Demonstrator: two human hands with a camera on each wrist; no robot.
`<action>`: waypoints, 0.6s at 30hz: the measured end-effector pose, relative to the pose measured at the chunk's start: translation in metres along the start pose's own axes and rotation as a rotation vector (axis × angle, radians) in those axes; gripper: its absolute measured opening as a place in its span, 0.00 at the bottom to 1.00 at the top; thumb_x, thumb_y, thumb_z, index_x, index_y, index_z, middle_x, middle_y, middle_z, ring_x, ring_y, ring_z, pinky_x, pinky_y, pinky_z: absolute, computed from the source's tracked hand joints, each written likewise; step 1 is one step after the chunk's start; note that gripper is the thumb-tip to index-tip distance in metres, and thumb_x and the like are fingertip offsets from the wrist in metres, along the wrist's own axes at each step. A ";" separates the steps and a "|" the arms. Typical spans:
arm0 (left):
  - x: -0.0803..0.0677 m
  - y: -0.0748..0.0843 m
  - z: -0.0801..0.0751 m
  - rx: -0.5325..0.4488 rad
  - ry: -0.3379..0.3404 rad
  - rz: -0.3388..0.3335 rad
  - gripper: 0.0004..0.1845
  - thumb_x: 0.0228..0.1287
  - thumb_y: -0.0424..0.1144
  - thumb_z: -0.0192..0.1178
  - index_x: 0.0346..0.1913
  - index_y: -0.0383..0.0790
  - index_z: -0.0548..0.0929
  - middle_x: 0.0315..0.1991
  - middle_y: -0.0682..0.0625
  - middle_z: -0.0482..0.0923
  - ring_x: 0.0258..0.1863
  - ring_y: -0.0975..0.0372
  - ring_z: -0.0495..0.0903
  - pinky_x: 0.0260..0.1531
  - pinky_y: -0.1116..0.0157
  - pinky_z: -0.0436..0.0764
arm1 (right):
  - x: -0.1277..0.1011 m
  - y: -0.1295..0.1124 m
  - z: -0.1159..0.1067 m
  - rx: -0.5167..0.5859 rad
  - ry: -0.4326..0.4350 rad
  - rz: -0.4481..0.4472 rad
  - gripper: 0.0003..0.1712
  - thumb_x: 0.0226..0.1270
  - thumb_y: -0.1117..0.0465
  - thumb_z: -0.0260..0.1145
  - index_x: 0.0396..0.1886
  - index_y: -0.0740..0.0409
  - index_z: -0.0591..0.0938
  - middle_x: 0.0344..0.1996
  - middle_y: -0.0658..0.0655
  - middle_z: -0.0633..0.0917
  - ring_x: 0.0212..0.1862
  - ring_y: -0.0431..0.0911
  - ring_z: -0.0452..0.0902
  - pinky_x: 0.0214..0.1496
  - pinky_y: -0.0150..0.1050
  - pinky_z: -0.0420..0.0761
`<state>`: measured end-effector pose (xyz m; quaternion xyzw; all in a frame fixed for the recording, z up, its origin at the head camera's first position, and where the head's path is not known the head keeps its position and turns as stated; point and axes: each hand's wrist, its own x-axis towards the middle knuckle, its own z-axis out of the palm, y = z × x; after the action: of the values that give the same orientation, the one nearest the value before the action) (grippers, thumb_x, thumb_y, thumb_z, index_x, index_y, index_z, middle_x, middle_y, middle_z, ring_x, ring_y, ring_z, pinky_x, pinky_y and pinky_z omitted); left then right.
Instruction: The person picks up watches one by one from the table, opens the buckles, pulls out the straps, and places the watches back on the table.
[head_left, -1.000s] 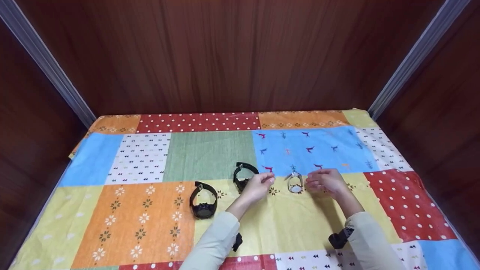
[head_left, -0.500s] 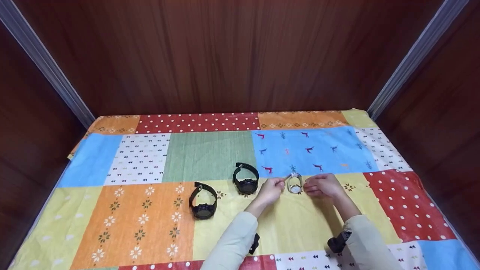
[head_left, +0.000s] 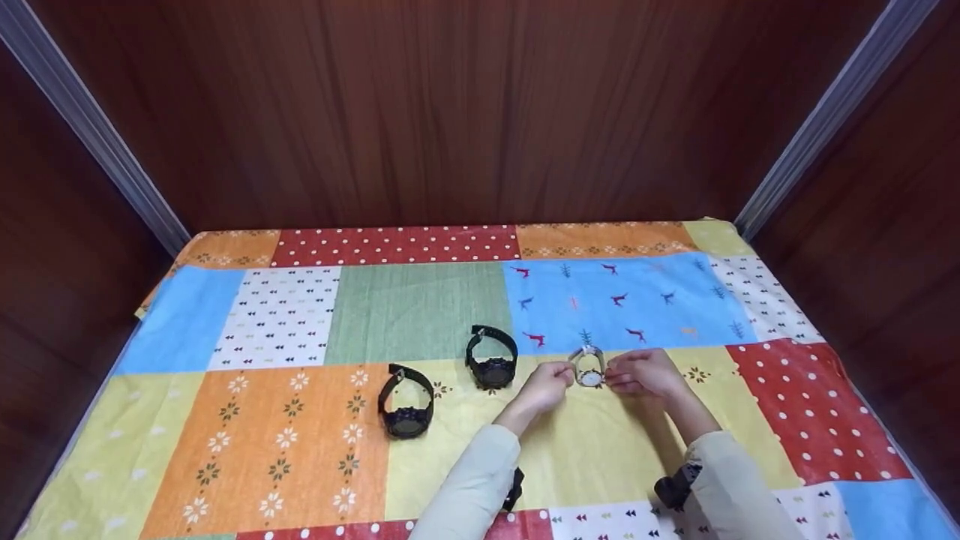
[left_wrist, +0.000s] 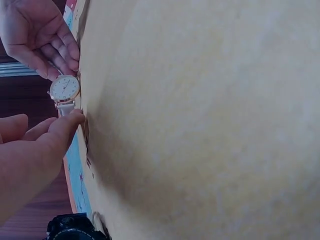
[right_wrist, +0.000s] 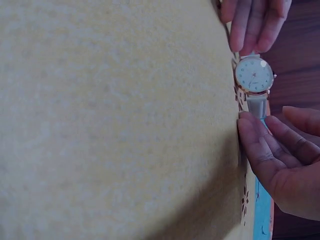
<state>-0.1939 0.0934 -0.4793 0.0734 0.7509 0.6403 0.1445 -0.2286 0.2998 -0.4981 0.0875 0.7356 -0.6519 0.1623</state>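
A small watch with a white dial and pale strap stands on its band on the yellow patch of the patchwork cloth. My left hand touches its left side with straight fingertips. My right hand touches its right side the same way. In the left wrist view the left hand meets the strap below the watch's dial. In the right wrist view the right hand rests against the strap of the watch. Neither hand visibly curls round it.
Two black digital watches stand on the cloth to the left, one black watch close beside my left hand and another black watch nearer the front. Dark wooden walls close in the back and sides.
My left hand moved right, away from the nearer black watch, to the pale watch. My right hand closed in from the right until its fingertips met the watch.
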 end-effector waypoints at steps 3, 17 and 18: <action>0.014 -0.021 0.005 0.018 -0.011 0.033 0.11 0.66 0.29 0.46 0.32 0.27 0.76 0.23 0.49 0.65 0.25 0.63 0.63 0.26 0.68 0.64 | 0.000 0.001 0.002 -0.002 -0.003 0.000 0.21 0.52 0.66 0.66 0.44 0.77 0.76 0.28 0.64 0.84 0.30 0.50 0.83 0.37 0.43 0.81; -0.009 0.006 -0.007 -0.108 -0.008 -0.001 0.12 0.62 0.26 0.46 0.21 0.30 0.71 0.21 0.54 0.60 0.23 0.65 0.59 0.23 0.73 0.58 | -0.014 -0.006 0.011 0.070 -0.096 -0.025 0.16 0.51 0.68 0.66 0.38 0.75 0.77 0.27 0.63 0.84 0.32 0.52 0.83 0.40 0.45 0.80; -0.003 -0.002 -0.005 -0.109 -0.003 -0.008 0.12 0.62 0.26 0.47 0.21 0.30 0.71 0.20 0.54 0.61 0.23 0.65 0.59 0.23 0.73 0.59 | -0.015 -0.008 0.012 0.083 -0.113 -0.027 0.16 0.50 0.67 0.67 0.37 0.74 0.78 0.27 0.63 0.84 0.32 0.52 0.83 0.40 0.46 0.80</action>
<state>-0.1923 0.0872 -0.4802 0.0633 0.7148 0.6796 0.1521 -0.2159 0.2884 -0.4867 0.0470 0.6988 -0.6877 0.1909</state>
